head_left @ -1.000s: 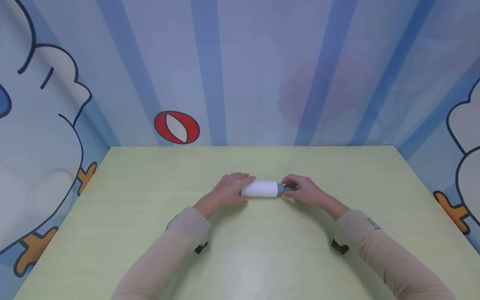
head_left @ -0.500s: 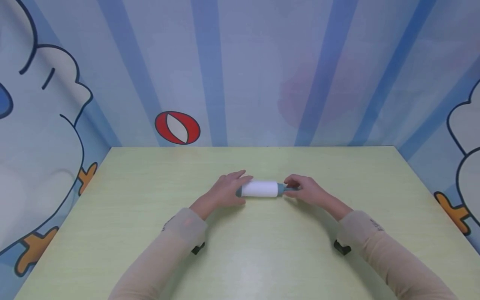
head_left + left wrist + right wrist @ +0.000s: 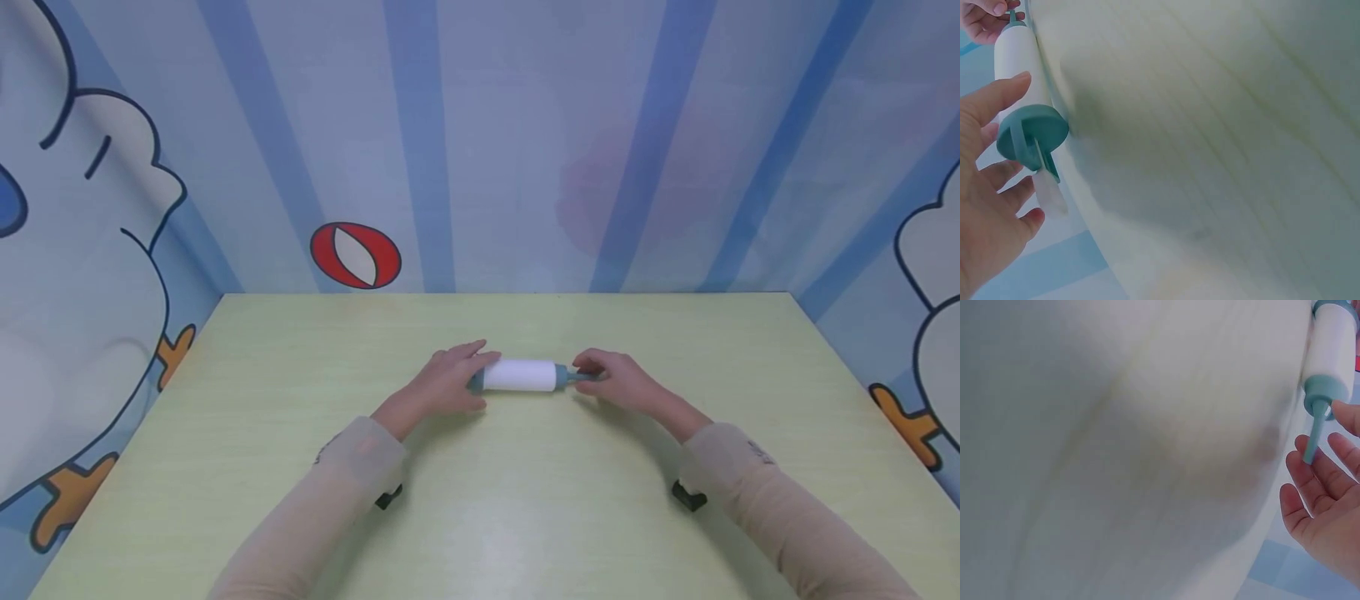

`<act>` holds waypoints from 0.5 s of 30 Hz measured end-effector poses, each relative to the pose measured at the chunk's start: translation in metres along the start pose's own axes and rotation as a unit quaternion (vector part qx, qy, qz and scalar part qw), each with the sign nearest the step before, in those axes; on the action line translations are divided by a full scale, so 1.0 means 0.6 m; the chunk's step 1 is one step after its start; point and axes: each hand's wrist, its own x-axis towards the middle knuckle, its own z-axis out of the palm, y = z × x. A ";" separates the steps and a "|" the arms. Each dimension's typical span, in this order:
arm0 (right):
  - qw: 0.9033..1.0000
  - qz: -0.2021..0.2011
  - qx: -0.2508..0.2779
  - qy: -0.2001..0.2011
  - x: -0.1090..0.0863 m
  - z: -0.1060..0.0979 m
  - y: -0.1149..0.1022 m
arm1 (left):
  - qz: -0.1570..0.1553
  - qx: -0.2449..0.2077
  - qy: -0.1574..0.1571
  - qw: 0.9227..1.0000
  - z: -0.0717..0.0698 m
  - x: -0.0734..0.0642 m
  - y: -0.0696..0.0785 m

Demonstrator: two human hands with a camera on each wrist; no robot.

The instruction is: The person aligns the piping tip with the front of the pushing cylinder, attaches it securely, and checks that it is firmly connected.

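A white cylinder (image 3: pixel 521 375) with teal end pieces lies sideways on the table, a thin teal stem (image 3: pixel 1317 432) projecting from its right end. Its exact kind is unclear. In the left wrist view its left end is a teal cap (image 3: pixel 1034 132) with a pale translucent flap (image 3: pixel 1050 195) hanging from it. My left hand (image 3: pixel 448 382) is around that end, fingers spread, thumb over the white body; whether it touches is unclear. My right hand (image 3: pixel 617 382) is at the stem. In the right wrist view its fingers are loosely bent and parted, and the stem tip overlaps them.
The pale yellow-green table (image 3: pixel 495 492) meets a blue striped backdrop (image 3: pixel 510 150) at its far edge. Printed cartoon figures cover the side walls. A red and white oval (image 3: pixel 356 255) is printed on the back wall.
My left hand has slid a little left, exposing more of the teal left end. The right hand has shifted slightly right along the stem. The cylinder stays almost in place.
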 end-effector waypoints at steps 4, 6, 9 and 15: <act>1.000 -0.003 -0.014 0.006 -0.006 -0.010 0.001 | -0.010 0.005 -0.001 1.000 -0.006 -0.007 -0.005; 1.000 -0.006 -0.015 0.005 -0.008 -0.014 0.002 | -0.017 0.006 -0.002 1.000 -0.009 -0.011 -0.006; 1.000 -0.013 -0.013 0.002 -0.009 -0.016 0.004 | -0.021 0.009 -0.004 1.000 -0.011 -0.015 -0.007; 1.000 -0.012 -0.021 -0.004 -0.011 -0.018 0.004 | -0.012 0.013 -0.006 1.000 -0.015 -0.021 -0.008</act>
